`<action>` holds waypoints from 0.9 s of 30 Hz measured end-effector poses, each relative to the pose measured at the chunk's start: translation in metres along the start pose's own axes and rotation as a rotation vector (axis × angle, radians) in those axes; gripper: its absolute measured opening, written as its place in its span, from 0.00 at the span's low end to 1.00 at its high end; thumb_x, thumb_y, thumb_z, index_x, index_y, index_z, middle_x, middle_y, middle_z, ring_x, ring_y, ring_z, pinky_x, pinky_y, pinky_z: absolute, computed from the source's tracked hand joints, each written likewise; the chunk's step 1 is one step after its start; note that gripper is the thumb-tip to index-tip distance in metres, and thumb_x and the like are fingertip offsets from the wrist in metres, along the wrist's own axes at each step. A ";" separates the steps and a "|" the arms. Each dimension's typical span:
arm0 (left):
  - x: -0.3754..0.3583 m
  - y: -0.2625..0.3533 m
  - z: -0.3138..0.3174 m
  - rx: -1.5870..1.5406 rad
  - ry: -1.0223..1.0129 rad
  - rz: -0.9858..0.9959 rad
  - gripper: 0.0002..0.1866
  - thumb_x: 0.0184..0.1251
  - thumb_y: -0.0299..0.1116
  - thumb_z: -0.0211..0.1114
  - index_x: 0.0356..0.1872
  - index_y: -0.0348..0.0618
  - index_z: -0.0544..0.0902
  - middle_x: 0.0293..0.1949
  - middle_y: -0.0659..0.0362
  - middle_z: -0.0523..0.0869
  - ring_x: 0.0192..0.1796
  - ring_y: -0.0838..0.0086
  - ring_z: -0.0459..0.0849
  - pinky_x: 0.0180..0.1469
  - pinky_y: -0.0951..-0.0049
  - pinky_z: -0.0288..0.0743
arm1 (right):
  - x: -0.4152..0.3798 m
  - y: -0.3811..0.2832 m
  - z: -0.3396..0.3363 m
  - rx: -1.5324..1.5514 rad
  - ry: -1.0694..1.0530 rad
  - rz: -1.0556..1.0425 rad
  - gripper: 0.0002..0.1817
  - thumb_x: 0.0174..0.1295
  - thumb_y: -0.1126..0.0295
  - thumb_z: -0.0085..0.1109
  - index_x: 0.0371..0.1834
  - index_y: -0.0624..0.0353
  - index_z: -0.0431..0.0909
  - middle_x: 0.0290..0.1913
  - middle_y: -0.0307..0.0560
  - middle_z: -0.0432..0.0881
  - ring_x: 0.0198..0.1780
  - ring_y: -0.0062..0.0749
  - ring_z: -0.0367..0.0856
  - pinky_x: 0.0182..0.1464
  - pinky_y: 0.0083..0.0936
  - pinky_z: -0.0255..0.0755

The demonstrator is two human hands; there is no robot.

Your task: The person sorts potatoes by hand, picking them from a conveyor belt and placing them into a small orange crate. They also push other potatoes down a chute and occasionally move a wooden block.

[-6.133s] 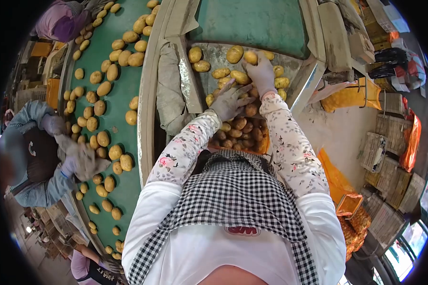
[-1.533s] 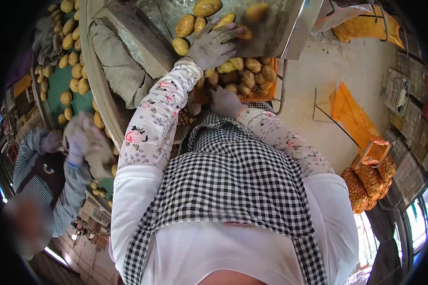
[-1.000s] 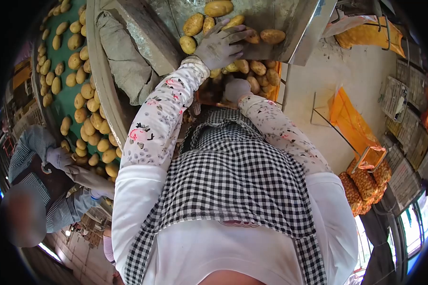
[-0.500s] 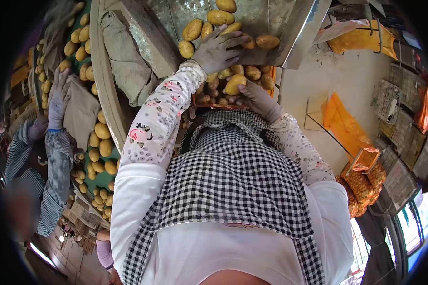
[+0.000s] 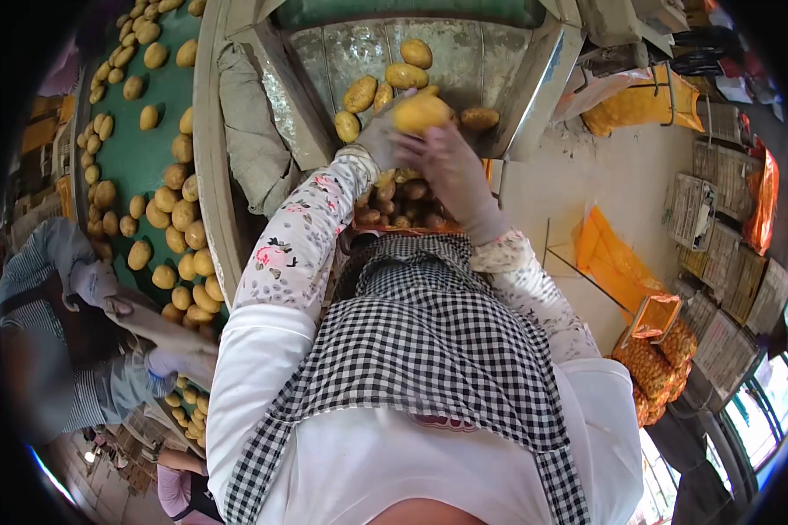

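Note:
My gloved right hand (image 5: 458, 179), blurred by motion, is raised over the front of a metal chute. Its fingers are closed on a yellow potato (image 5: 422, 114), also smeared. Just left of it, my gloved left hand (image 5: 382, 140) lies at the chute's lower edge, its fingers stretched out and partly hidden behind that potato and my right hand. Several other potatoes (image 5: 360, 94) rest on the chute (image 5: 486, 52) beyond my hands. Below them, an orange-edged container (image 5: 409, 231) close to my apron holds smaller, darker potatoes (image 5: 411, 210).
On the left, a green conveyor (image 5: 136, 92) carries many potatoes past a co-worker's gloved hands (image 5: 96, 282). A grey cloth (image 5: 252, 131) hangs over the chute's left side. To the right are an orange bag on a frame (image 5: 617, 262), filled net sacks (image 5: 657, 372) and stacked crates (image 5: 718, 223).
My right hand has risen from the container to the chute with the potato, now overlapping my left hand. The view has tilted slightly. The co-worker's arms have moved lower in view.

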State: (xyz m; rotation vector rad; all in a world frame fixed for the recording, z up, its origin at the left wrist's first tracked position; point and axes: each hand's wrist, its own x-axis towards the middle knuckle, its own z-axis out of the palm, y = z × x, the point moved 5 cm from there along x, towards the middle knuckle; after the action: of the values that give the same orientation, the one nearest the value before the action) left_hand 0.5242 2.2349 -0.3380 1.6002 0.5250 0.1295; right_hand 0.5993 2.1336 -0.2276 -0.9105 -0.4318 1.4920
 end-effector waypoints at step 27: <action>-0.085 0.009 0.007 0.777 0.488 0.116 0.33 0.58 0.18 0.68 0.65 0.63 0.86 0.72 0.54 0.77 0.72 0.53 0.73 0.75 0.56 0.65 | 0.014 0.044 -0.060 -2.103 0.013 -0.154 0.27 0.59 0.55 0.70 0.64 0.39 0.81 0.82 0.42 0.63 0.78 0.51 0.64 0.73 0.51 0.65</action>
State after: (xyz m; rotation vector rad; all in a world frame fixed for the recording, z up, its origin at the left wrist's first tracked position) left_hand 0.4538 2.1940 -0.3102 2.3766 0.9323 0.4524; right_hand 0.6162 2.1252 -0.3006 -2.2732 -2.1209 0.3630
